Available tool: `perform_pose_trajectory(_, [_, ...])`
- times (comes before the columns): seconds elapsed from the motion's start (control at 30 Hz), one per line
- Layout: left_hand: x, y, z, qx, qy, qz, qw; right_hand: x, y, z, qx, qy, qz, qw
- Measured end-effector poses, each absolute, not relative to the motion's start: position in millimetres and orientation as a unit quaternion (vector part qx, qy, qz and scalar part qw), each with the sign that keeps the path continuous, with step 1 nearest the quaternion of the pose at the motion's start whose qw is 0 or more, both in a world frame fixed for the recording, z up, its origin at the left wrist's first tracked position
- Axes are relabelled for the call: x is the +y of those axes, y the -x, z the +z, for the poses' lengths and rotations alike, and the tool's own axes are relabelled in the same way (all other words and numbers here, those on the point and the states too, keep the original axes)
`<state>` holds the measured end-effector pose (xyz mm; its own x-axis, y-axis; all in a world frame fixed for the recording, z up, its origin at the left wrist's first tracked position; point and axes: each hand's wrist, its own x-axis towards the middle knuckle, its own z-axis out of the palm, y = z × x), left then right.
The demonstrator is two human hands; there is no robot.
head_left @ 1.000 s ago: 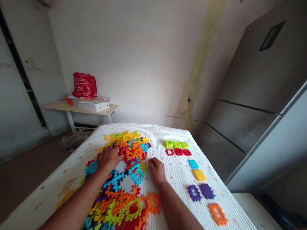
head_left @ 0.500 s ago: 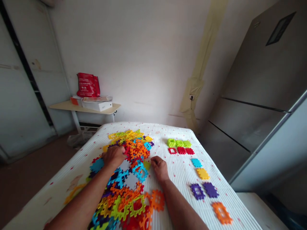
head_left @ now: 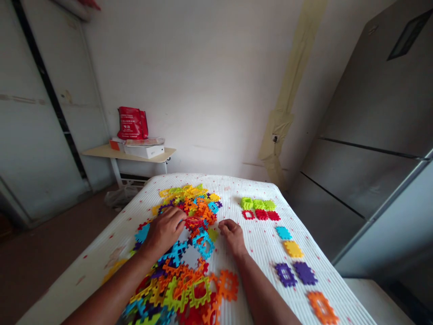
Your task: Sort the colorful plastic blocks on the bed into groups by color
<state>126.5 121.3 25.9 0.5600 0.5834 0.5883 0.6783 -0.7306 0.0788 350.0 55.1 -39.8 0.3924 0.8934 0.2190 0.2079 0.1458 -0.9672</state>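
Note:
A heap of colourful interlocking plastic tiles [head_left: 190, 257] covers the left half of the quilted cover. Over its middle is my left hand [head_left: 168, 227], fingers closed on a red tile [head_left: 195, 221] that sticks out at the fingertips. My right hand [head_left: 232, 234] rests on the cover just right of the heap, fingers curled with nothing showing in them. A lime tile [head_left: 212, 234] lies between the hands. To the right sit sorted tiles: a lime row [head_left: 259, 204], a red row [head_left: 261, 214], a blue tile [head_left: 283, 233], a yellow tile [head_left: 292, 248], purple tiles [head_left: 305, 273] and an orange tile [head_left: 322, 308].
The white quilted cover [head_left: 260, 262] reaches back toward the wall. Behind on the left, a small table [head_left: 135, 155] carries a red bag [head_left: 131, 123] and a white box [head_left: 144, 150]. A grey refrigerator [head_left: 355, 180] stands on the right.
My left hand has drawn back a little toward me, with a red tile now at its fingertips. My right hand stays in place beside the heap. The view has shifted slightly left.

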Motion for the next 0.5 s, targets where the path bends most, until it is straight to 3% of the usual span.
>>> perform_pose_trajectory(0.17, [100,-130,25,-0.254,0.897,-0.329,0.149,42,-329,-7,-0.521,0.529,0.328,0.584])
perform_pose_trajectory(0.37, [94,-141,21,-0.205,0.901,-0.336,0.181,28,-316,10,-0.619,0.575,0.186,0.501])
perform_pose_trajectory(0.5, [91,-148,19,-0.183,0.902,-0.346,0.181,24,-312,13,-0.633,0.612,0.153,0.448])
